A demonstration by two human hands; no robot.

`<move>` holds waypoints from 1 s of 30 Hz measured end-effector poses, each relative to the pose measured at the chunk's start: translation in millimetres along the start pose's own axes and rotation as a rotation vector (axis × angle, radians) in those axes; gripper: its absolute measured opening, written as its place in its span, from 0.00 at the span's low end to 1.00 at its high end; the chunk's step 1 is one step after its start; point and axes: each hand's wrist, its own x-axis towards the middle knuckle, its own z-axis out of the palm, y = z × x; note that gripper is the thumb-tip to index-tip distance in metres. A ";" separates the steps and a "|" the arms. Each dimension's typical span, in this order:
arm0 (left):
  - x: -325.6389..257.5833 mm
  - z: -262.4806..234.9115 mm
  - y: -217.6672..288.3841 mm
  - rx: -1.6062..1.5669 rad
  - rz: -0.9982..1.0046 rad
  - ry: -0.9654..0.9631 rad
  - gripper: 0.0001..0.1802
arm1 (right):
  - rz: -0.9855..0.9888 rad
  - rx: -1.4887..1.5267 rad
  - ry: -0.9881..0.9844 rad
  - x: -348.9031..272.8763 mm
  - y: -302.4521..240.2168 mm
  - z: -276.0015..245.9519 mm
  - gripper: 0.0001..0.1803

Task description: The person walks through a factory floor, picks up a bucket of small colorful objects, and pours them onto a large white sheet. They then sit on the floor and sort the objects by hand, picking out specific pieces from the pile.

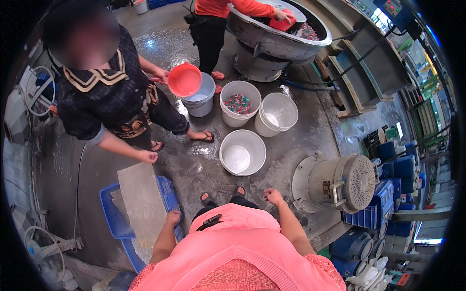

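My left hand [173,217] hangs loosely closed beside the right edge of a grey flat board [138,194], over a blue crate [170,194]. My right hand [274,196] is held out at my right side, its fingers curled with nothing visible in them. Ahead of my feet stands a white bucket [242,137] with a pale bottom. Behind it are another white bucket [281,109], a bucket of red and green pieces [239,104], and a grey bucket [200,107]. A person at the left grips a red scoop [185,79] by its handle, above the grey bucket.
Another person in an orange sleeve reaches with a red scoop [282,20] into a large round metal tub [257,24] of coloured pieces. At the right stands a beige machine with a perforated round lid [358,183], beside blue crates [381,206] and blue drums [353,245]. The floor [204,145] is wet.
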 end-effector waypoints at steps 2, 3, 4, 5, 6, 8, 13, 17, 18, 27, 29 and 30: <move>-1.9 16.2 42.2 0.082 0.151 -0.018 0.13 | -0.071 0.055 0.054 -3.4 -15.7 -11.5 0.14; -13.1 14.1 80.4 0.089 0.243 -0.023 0.14 | -0.110 0.046 0.072 -4.6 -18.6 -16.8 0.14; -12.1 16.9 100.2 0.009 0.280 -0.020 0.14 | -0.165 0.037 0.081 -1.4 -24.5 -19.5 0.14; -12.7 17.7 121.4 -0.072 0.320 -0.017 0.15 | -0.145 0.029 0.076 -0.2 -26.1 -21.9 0.14; -14.3 15.8 142.5 -0.080 0.375 -0.017 0.15 | -0.125 0.019 0.070 -0.4 -25.5 -22.5 0.14; -31.5 5.5 183.6 -0.112 0.473 -0.025 0.15 | -0.059 0.000 0.051 -2.5 -14.1 -24.3 0.14; -41.4 -10.3 200.0 -0.115 0.510 -0.017 0.16 | 0.070 -0.084 0.014 2.8 55.7 -21.9 0.13; -22.7 -2.7 136.2 0.049 0.299 0.087 0.17 | 0.203 -0.057 -0.040 -16.5 66.0 -28.3 0.12; -21.3 -0.9 114.7 0.064 0.225 0.076 0.18 | 0.202 -0.076 -0.036 -27.0 53.7 -31.6 0.12; -44.2 23.5 77.4 0.055 0.042 -0.055 0.18 | 0.146 -0.011 -0.083 17.9 74.3 -29.6 0.11; -36.7 31.8 77.1 0.056 0.106 -0.009 0.18 | 0.077 -0.031 -0.087 27.2 63.1 -23.3 0.11; -35.7 35.9 85.5 0.069 0.141 0.004 0.19 | 0.042 -0.057 -0.084 32.3 61.3 -22.6 0.11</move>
